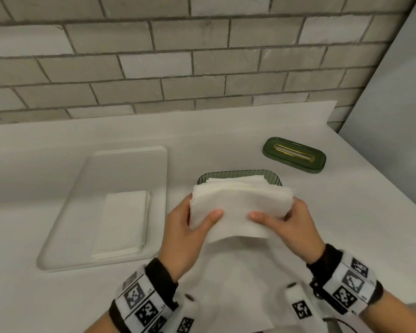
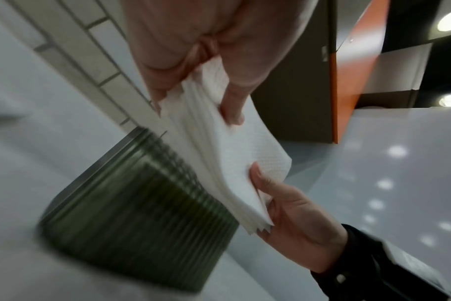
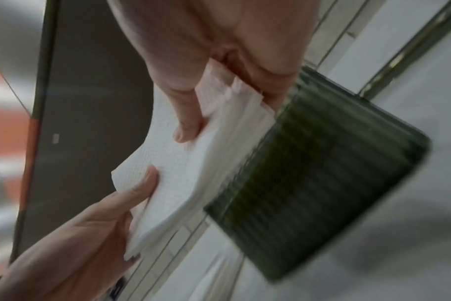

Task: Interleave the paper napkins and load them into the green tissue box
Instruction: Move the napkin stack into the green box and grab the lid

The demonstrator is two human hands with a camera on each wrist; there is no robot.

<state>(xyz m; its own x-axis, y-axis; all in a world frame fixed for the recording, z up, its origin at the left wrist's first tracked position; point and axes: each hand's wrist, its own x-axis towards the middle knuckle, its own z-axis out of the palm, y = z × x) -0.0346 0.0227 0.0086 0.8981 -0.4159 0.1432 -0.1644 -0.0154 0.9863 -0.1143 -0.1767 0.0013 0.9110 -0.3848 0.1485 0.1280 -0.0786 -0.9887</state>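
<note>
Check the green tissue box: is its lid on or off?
Off. The lid lies flat on the counter behind and right of the green tissue box, whose open top shows behind the napkin stack both hands hold.

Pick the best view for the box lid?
Head view: the lid lies whole on the counter, behind and right of the box, slot up. The right wrist view shows perhaps a blurred edge of it at top right; the left wrist view shows none.

Both hands (image 1: 187, 227) (image 1: 296, 227) grip a napkin stack (image 1: 240, 205) above the green box (image 1: 202, 180).
</note>
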